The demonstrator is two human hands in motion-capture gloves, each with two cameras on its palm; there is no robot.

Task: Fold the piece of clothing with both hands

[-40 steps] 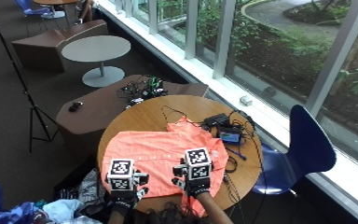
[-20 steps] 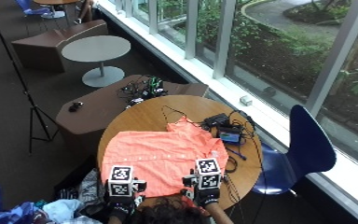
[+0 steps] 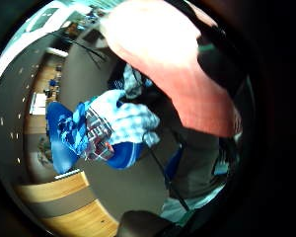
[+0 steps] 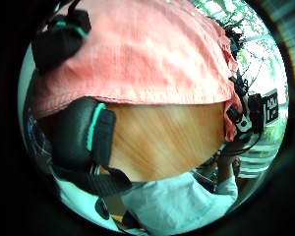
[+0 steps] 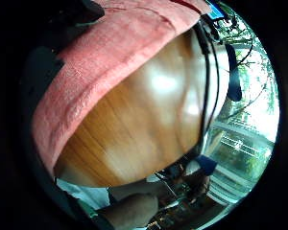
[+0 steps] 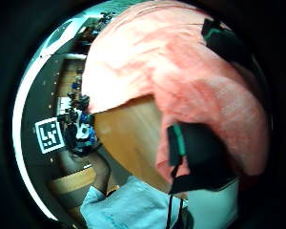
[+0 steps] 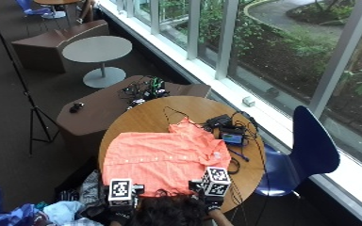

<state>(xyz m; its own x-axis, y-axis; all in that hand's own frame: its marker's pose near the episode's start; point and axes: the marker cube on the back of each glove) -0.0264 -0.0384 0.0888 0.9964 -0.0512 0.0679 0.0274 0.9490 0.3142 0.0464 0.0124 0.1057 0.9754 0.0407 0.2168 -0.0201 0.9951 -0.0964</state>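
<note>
Shirt (image 7: 163, 157) flat on table (image 7: 143, 117), near hem pinched by both hands' fingers (image 6: 198, 152); no legible writing

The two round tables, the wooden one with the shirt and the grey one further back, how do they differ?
The wooden table is brown and carries an orange shirt plus cables and devices; the grey table is pale, looks smaller and shows nothing on it. The wooden table has a blue chair beside it. Both tops are round.

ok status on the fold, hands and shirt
Left hand and right hand both pinch the near hem. Orange shirt spread flat on round table. Cables and devices beside its far corner.
</note>
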